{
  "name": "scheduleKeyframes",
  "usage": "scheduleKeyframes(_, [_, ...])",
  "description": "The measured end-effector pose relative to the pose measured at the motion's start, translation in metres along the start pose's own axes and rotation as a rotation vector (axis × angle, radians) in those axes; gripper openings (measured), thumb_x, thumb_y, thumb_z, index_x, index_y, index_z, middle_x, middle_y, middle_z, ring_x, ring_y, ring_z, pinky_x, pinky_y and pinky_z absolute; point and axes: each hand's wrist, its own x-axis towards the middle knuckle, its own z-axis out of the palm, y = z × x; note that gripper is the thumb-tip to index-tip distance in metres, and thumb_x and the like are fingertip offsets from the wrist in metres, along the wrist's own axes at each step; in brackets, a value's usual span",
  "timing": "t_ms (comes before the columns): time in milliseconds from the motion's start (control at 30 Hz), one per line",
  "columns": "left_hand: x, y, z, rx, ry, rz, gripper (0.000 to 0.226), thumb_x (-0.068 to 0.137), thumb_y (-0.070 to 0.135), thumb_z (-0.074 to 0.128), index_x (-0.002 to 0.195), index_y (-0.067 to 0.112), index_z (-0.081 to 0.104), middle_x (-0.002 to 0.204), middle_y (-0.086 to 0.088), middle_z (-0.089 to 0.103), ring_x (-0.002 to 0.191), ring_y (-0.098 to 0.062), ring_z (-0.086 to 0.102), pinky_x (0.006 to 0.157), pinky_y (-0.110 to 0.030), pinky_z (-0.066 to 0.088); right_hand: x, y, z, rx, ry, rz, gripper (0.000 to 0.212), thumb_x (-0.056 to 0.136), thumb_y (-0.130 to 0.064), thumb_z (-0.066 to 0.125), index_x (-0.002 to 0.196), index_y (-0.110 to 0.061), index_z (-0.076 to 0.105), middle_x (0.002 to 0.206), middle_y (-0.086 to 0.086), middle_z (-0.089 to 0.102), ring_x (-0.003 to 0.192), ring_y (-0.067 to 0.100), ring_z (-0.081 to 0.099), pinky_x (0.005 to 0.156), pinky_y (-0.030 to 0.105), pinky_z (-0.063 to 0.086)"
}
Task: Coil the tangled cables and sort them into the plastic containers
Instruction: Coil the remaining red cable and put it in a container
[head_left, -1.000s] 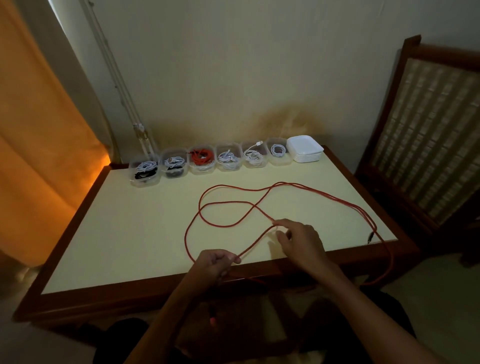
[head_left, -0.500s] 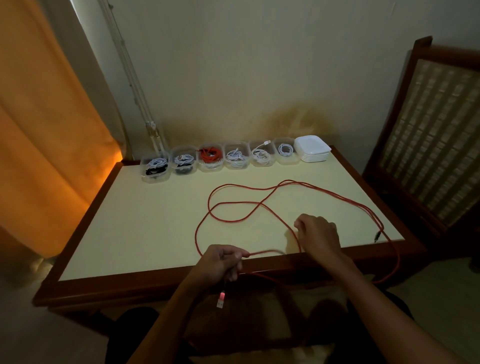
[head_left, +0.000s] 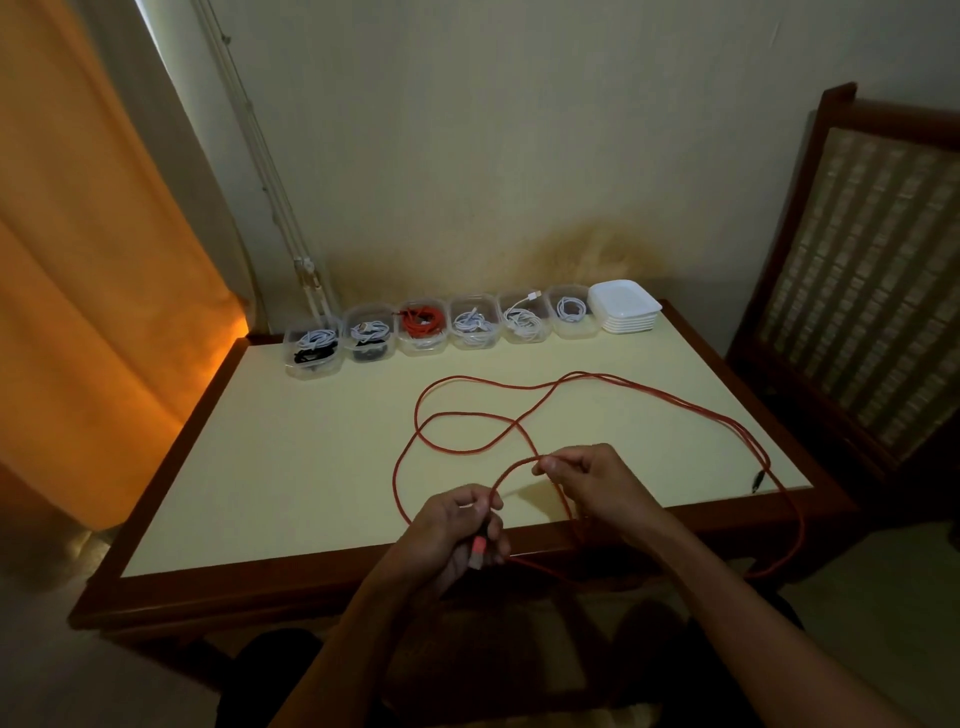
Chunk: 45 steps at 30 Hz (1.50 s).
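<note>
Apparently unlabelled, red cable (head_left: 470, 449) gripped by both hands.

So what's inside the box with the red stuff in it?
A coiled red cable fills the third container from the left, with something pale beneath it. What that pale thing is, the coil hides.

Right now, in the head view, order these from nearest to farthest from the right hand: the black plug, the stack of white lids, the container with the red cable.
1. black plug, right, near the table's front edge.
2. container with the red cable, back row, left of centre.
3. stack of white lids, back right corner; close to item 2, hard to separate.
</note>
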Motion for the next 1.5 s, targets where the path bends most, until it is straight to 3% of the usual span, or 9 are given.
scheduleKeyframes(100, [0.004, 0.002, 0.010, -0.369, -0.005, 0.097, 0.009, 0.095, 0.010, 0.050, 0.100, 0.002, 0.051, 0.082, -0.015, 0.060, 0.080, -0.026, 0.064, 0.072, -0.036, 0.057, -0.001, 0.009, 0.014, -0.138, -0.060, -0.038, 0.024, 0.097, -0.031, 0.058, 0.092, -0.018, 0.077, 0.074, -0.002, 0.068, 0.066, -0.003, 0.056, 0.065, 0.023, 0.043])
scheduleKeyframes(267, [0.013, 0.003, 0.017, -0.679, 0.049, 0.204, 0.020, 0.093, 0.005, 0.041, 0.110, 0.001, 0.051, 0.078, -0.008, 0.059, 0.074, -0.017, 0.065, 0.074, -0.031, 0.059, -0.014, 0.013, 0.041, -0.381, -0.368, -0.087, 0.033, 0.098, -0.039, 0.052, 0.085, -0.012, 0.066, 0.076, 0.002, 0.063, 0.068, 0.015, 0.059, 0.067, 0.040, 0.048])
scheduleKeyframes(433, [0.021, 0.005, -0.014, -0.657, 0.537, 0.328, 0.021, 0.099, -0.001, 0.040, 0.116, 0.000, 0.053, 0.094, -0.009, 0.066, 0.089, -0.019, 0.069, 0.083, -0.034, 0.058, -0.039, -0.001, 0.033, -0.369, -0.755, -0.041, 0.025, 0.098, -0.028, 0.057, 0.117, -0.014, 0.064, 0.096, -0.007, 0.066, 0.073, 0.019, 0.065, 0.066, 0.022, 0.054])
scheduleKeyframes(533, [0.012, -0.004, -0.026, -0.250, 0.708, 0.268, 0.020, 0.096, -0.002, 0.049, 0.109, 0.004, 0.062, 0.097, -0.012, 0.072, 0.097, -0.025, 0.069, 0.084, -0.037, 0.056, -0.038, -0.019, 0.020, -0.223, -0.628, -0.100, 0.021, 0.099, -0.027, 0.055, 0.110, -0.017, 0.069, 0.087, -0.007, 0.068, 0.069, 0.016, 0.064, 0.061, 0.023, 0.052])
scheduleKeyframes(700, [-0.002, -0.018, -0.001, 0.424, 0.310, 0.206, 0.020, 0.093, -0.001, 0.054, 0.100, 0.008, 0.071, 0.090, -0.006, 0.076, 0.089, -0.019, 0.072, 0.076, -0.029, 0.057, -0.021, -0.035, 0.014, -0.034, -0.167, -0.167, 0.023, 0.098, -0.014, 0.055, 0.089, -0.008, 0.075, 0.058, -0.017, 0.061, 0.055, -0.004, 0.051, 0.054, 0.010, 0.037])
scheduleKeyframes(933, [0.009, -0.019, 0.020, 0.212, 0.180, 0.111, 0.032, 0.101, 0.004, 0.039, 0.107, 0.009, 0.070, 0.081, -0.001, 0.068, 0.087, -0.020, 0.066, 0.088, -0.031, 0.052, -0.007, -0.028, 0.012, -0.004, 0.030, -0.147, 0.025, 0.098, -0.019, 0.056, 0.084, -0.013, 0.075, 0.073, 0.004, 0.068, 0.064, 0.008, 0.059, 0.059, 0.017, 0.043])
scheduleKeyframes(1167, [0.009, -0.019, 0.020, 0.352, 0.071, 0.158, 0.023, 0.100, 0.020, 0.046, 0.097, 0.006, 0.065, 0.074, 0.004, 0.063, 0.072, -0.014, 0.059, 0.067, -0.023, 0.049, -0.006, -0.020, 0.012, 0.002, 0.052, -0.118, 0.023, 0.097, -0.023, 0.058, 0.086, -0.013, 0.077, 0.084, 0.012, 0.072, 0.083, 0.022, 0.065, 0.072, 0.026, 0.050])
scheduleKeyframes(1300, [0.010, -0.016, 0.022, 0.231, 0.044, 0.190, 0.019, 0.100, 0.009, 0.042, 0.096, 0.000, 0.057, 0.077, -0.007, 0.068, 0.068, -0.018, 0.063, 0.066, -0.028, 0.051, -0.005, -0.016, 0.015, 0.063, 0.071, -0.075, 0.017, 0.096, -0.023, 0.061, 0.090, -0.014, 0.074, 0.065, -0.012, 0.067, 0.063, -0.001, 0.062, 0.060, 0.016, 0.046])
scheduleKeyframes(1500, [0.012, -0.008, 0.029, -0.218, 0.174, 0.199, 0.035, 0.104, 0.019, 0.027, 0.093, -0.001, 0.053, 0.056, -0.003, 0.039, 0.046, -0.011, 0.034, 0.046, -0.023, 0.033, -0.017, 0.006, 0.042, 0.056, -0.004, -0.060, 0.023, 0.101, -0.014, 0.049, 0.090, -0.019, 0.068, 0.058, -0.002, 0.060, 0.051, 0.011, 0.056, 0.052, 0.030, 0.046])
